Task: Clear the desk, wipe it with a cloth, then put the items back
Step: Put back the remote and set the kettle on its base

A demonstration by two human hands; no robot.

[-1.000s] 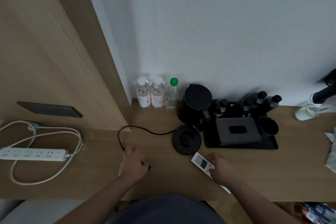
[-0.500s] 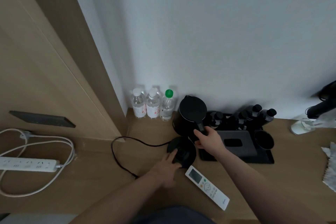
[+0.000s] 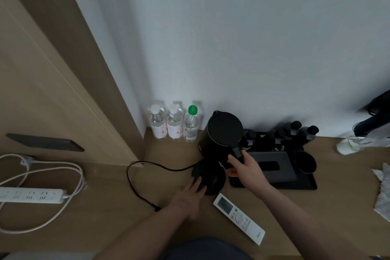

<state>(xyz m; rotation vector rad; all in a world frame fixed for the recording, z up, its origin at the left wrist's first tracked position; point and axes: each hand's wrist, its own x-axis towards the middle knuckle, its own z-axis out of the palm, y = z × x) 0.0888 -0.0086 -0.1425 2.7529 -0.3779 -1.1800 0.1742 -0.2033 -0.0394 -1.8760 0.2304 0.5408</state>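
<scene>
Fingers of right hand point(image 3: 245, 168) wrap kettle point(image 3: 221, 135) handle, left hand point(image 3: 190, 194) flat on base point(image 3: 209, 177); risk: cord point(image 3: 147, 167) snags, kettle tips.

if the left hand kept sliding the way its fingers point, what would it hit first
The left hand lies flat with its fingers already on the round kettle base. Pushed on, it would probably meet the kettle behind the base, though depth is hard to judge.
</scene>
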